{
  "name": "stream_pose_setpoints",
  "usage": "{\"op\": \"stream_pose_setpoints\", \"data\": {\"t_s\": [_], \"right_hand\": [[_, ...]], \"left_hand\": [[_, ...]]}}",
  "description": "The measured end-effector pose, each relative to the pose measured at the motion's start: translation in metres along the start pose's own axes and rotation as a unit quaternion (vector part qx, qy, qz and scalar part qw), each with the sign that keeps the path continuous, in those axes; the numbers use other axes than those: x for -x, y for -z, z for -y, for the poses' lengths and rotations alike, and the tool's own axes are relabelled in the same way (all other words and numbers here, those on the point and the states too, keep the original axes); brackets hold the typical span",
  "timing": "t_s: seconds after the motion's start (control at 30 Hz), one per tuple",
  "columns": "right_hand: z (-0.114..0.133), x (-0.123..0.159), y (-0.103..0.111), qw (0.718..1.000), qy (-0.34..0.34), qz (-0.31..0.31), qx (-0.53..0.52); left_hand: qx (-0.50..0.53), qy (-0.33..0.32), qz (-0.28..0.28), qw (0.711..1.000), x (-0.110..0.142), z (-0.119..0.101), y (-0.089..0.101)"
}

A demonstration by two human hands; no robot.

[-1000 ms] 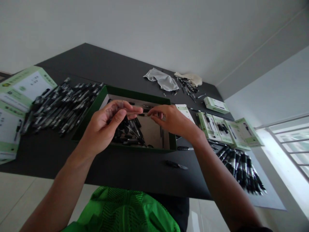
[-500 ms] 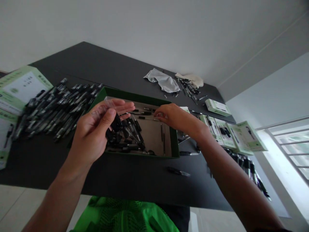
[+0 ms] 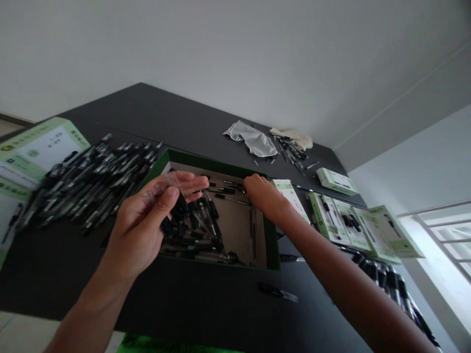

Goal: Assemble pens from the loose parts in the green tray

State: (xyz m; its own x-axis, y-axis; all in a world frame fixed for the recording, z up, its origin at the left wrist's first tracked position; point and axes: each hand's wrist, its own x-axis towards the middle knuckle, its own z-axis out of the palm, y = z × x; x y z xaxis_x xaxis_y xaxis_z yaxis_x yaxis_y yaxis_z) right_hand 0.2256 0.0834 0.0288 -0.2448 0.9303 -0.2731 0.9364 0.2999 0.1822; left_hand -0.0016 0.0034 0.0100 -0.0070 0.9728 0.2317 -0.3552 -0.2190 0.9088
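A green open box (image 3: 274, 245) sits on the black table (image 3: 147, 117), holding black pen parts (image 3: 195, 225) on its left side and thin refills (image 3: 224, 189) along its far wall. My left hand (image 3: 147, 220) hovers over the box's left half, thumb pressed against the fingers on what looks like a clear pen barrel (image 3: 170, 179). Reaching to the far right corner of the box, my right hand (image 3: 263, 196) has its fingers curled down by the refills. What they hold is hidden.
A large heap of black pens (image 3: 91, 171) lies left of the box, beside green-white cartons (image 3: 40, 147). Grey cloth (image 3: 250, 137) and loose pen parts (image 3: 292, 149) lie at the back. Small green packs (image 3: 349, 220) and more pens (image 3: 393, 289) are right. One pen (image 3: 277, 292) lies near the front edge.
My hands, joined over the box a second ago, have parted. The right hand moved down to the box's far right corner; the left hand stayed over the left side.
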Motion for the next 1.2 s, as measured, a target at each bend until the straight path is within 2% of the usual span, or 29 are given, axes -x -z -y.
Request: {"op": "stream_pose_setpoints", "data": {"t_s": [0.23,0.37,0.57,0.73,0.93,1.03,1.13,1.2], "right_hand": [[0.002,0.002,0.002,1.0,0.004,-0.009,0.007],[0.007,0.002,0.002,1.0,0.007,-0.024,0.018],[0.01,-0.014,-0.007,0.998,0.047,-0.03,0.028],[0.008,-0.017,-0.01,0.996,0.078,-0.027,0.034],[0.0,-0.02,-0.009,0.994,0.09,-0.045,0.031],[-0.006,-0.014,-0.003,0.994,0.093,-0.055,0.028],[-0.011,0.001,0.01,0.986,0.102,-0.115,-0.065],[-0.012,0.016,0.022,0.948,0.136,-0.189,-0.216]], "left_hand": [[0.0,0.006,-0.002,1.0,0.001,-0.006,0.002],[-0.06,-0.011,0.016,0.998,-0.001,-0.011,0.006],[-0.079,-0.001,0.037,0.996,-0.005,-0.008,0.01],[-0.07,0.012,0.047,0.996,-0.006,-0.006,0.012],[-0.067,0.037,0.113,0.991,-0.008,-0.002,0.013],[-0.072,0.035,0.127,0.989,-0.008,-0.003,0.01],[-0.079,0.032,0.144,0.986,-0.006,-0.006,0.001],[-0.091,0.035,0.162,0.982,-0.005,-0.007,-0.006]]}}
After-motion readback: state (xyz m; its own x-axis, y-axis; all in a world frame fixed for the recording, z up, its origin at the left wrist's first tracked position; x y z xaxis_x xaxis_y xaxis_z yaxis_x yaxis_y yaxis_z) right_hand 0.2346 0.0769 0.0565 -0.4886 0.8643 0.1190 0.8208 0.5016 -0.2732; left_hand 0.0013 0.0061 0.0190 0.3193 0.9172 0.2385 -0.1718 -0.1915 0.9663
